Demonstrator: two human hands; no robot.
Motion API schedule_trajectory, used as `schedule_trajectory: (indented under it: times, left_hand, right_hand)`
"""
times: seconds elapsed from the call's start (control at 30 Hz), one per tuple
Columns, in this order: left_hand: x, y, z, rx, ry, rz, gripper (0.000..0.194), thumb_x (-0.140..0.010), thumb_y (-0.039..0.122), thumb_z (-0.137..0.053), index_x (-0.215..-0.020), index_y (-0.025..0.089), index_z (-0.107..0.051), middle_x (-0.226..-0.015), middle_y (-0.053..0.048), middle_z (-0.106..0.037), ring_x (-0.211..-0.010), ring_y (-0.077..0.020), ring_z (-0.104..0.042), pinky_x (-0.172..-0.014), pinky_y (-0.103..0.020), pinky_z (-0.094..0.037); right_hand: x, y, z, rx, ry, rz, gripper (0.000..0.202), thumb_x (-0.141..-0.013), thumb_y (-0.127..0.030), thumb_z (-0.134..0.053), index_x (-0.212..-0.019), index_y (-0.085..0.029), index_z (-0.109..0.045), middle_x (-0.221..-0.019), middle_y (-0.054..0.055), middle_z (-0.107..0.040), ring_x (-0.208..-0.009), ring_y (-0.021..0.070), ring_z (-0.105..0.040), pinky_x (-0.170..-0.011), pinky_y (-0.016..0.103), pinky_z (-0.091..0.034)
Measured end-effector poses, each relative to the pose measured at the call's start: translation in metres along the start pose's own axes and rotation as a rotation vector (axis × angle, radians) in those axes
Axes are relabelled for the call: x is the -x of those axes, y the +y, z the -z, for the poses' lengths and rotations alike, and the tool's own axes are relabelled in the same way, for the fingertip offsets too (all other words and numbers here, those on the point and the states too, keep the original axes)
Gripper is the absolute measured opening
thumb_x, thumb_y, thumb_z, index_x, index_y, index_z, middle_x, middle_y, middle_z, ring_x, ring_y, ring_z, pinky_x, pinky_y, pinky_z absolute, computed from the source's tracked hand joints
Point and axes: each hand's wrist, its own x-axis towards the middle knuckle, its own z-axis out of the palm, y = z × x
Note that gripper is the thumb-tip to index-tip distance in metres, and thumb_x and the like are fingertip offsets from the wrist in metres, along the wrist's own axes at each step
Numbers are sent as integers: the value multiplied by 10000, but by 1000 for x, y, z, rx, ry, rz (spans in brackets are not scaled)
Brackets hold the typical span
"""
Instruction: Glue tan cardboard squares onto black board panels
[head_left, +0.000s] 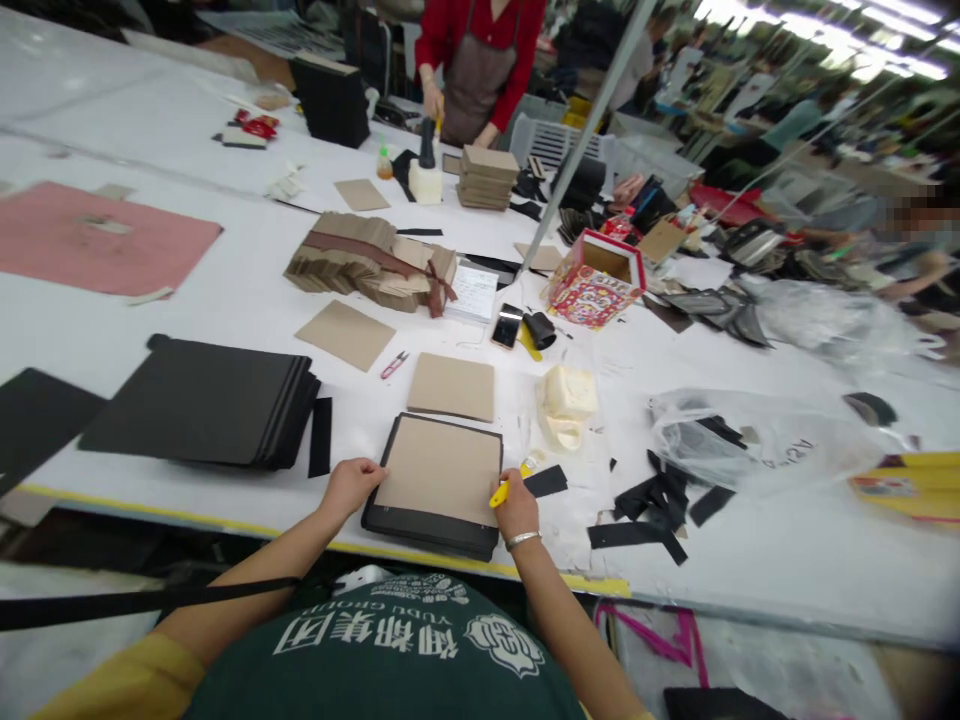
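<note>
Head view: tan board [439, 465] lies flat on black panels [431, 528] at the near edge of the white table [795, 560]. Hands apart: right hand [517, 508] gripping yellow brush [500, 495], left hand [351, 488] at board's left edge, can't tell if pinching.

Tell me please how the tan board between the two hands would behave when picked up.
The tan board is probably fairly stiff: no curl shows at its edges. It looks thin, so it is likely light for its size. Lying flat on the black stack, it seems unlikely to roll.
</note>
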Motion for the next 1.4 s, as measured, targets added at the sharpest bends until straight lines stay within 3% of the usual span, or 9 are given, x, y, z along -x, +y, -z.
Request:
schedule_trajectory:
  times: [0.5, 0.7, 0.9, 1.0, 1.1, 1.17, 1.27, 1.4]
  left_hand:
    - [-8, 2, 11, -5, -64, -16, 261, -586, 385, -555, -567, 140, -645, -493, -15, -568, -501, -144, -488, -490, -237, -317]
    - [-1, 9, 11, -208, -65, -32, 270, -635, 407, -508, -567, 168, -613, -562, -29, -606, -570, -164, -539, -513, -234, -310]
    - [-7, 10, 13, -501, -121, -45, 325, -665, 491, -492, -584, 191, -586, -592, -39, -601, -593, -191, -544, -500, -246, -290]
    - [-4, 18, 16, -675, -52, -187, 336, -709, 493, -472, -687, 187, -609, -723, -71, -618, -677, -217, -554, -553, -266, -341]
    - [2, 28, 6, -706, 84, -500, 305, -794, 385, -418, -904, 169, -604, -904, -103, -607, -859, -227, -543, -716, -298, -388]
    - [3, 34, -9, -668, 124, -708, 327, -824, 330, -390, -1035, 159, -573, -1036, -120, -582, -989, -228, -504, -840, -323, -363]
    - [-1, 36, -35, -642, 65, -938, 459, -824, 388, -403, -1223, 169, -462, -1278, -119, -452, -1196, -244, -358, -991, -381, -242]
    - [-9, 28, -55, -753, -66, -965, 655, -791, 571, -357, -1339, 216, -301, -1410, -83, -277, -1300, -263, -177, -1044, -475, -49]
  right_hand:
    - [-3, -4, 1, 48, -40, 44, 159, -809, -301, -457, -899, -177, -497, -613, -10, -507, -482, 95, -398, -490, 211, -218]
    - [-1, -6, 5, 166, -101, 91, 148, -836, -306, -418, -897, -189, -486, -625, 2, -552, -533, 119, -485, -509, 215, -260]
    - [-17, -7, 32, 407, -278, 124, 266, -797, -400, -496, -944, -180, -477, -725, 58, -608, -647, 171, -565, -555, 235, -320]
    - [-20, -5, 47, 410, -188, 97, 316, -799, -452, -484, -963, -182, -475, -743, 68, -604, -677, 189, -570, -584, 254, -354]
    - [-19, -6, 49, 327, 13, 142, 258, -862, -383, -385, -968, -176, -496, -762, 78, -589, -722, 191, -563, -628, 271, -383]
    - [-19, -11, 38, 216, 117, 249, 245, -872, -309, -367, -1022, -164, -496, -829, 92, -589, -803, 193, -552, -699, 284, -402]
    - [-24, -24, 8, 39, 173, 494, 263, -843, -204, -398, -1092, -153, -469, -1051, 121, -557, -1013, 204, -488, -854, 333, -389]
    - [-32, -33, -23, -51, 154, 668, 217, -787, -168, -475, -1001, -153, -510, -1189, 139, -493, -1158, 240, -391, -957, 438, -331]
